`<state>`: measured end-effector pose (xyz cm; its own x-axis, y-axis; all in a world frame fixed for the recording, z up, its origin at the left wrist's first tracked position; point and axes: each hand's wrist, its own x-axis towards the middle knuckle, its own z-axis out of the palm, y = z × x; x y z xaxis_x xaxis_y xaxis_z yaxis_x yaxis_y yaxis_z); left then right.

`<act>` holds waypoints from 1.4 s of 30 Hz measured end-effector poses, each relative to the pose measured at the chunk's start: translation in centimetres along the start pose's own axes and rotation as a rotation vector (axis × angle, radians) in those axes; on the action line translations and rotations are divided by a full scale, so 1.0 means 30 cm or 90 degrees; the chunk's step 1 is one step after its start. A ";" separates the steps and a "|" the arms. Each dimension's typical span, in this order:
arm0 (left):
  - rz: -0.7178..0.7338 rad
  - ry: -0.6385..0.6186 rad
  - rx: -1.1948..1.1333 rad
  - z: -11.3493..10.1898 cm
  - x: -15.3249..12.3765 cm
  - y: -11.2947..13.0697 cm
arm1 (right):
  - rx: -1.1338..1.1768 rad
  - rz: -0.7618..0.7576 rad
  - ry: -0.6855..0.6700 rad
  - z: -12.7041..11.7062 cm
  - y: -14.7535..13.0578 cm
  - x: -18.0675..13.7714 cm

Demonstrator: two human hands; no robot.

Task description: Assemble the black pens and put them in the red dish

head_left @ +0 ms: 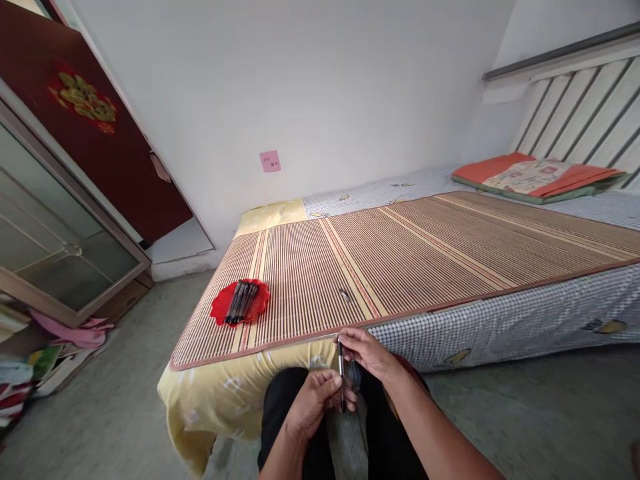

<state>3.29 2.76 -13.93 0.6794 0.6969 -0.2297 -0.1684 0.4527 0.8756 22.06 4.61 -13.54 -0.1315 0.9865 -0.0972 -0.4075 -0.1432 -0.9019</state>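
My left hand (316,399) and my right hand (367,352) meet over my lap at the bed's near edge. Both pinch a thin dark pen (341,373) that stands nearly upright between them, the right hand at its top, the left hand round its lower part. A red plate (219,308) holding several dark pens (241,301) lies on the striped bamboo mat (400,253), to the left of my hands. A small dark piece (345,294), perhaps a cap, lies on the mat just beyond my right hand.
The mat covers a low bed with a yellow sheet (220,393) and a checked sheet (500,327). An orange pillow (537,177) sits at the far right. A glass-fronted cabinet (55,233) and a pile of cloths (45,347) stand on the left. Grey floor surrounds the bed.
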 end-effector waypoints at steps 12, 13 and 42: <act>0.022 0.056 -0.007 -0.003 0.017 -0.012 | -0.002 -0.023 0.039 0.005 0.003 0.008; 0.011 0.029 -0.018 -0.002 0.011 -0.005 | -0.001 -0.023 0.040 0.004 0.003 0.008; 0.037 0.012 0.061 -0.004 0.014 -0.001 | -0.014 -0.016 0.020 -0.007 0.012 0.004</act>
<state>3.50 3.10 -14.10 0.6562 0.7318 -0.1841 -0.1379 0.3562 0.9242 22.10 4.68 -13.97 -0.0929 0.9918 -0.0872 -0.3900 -0.1169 -0.9134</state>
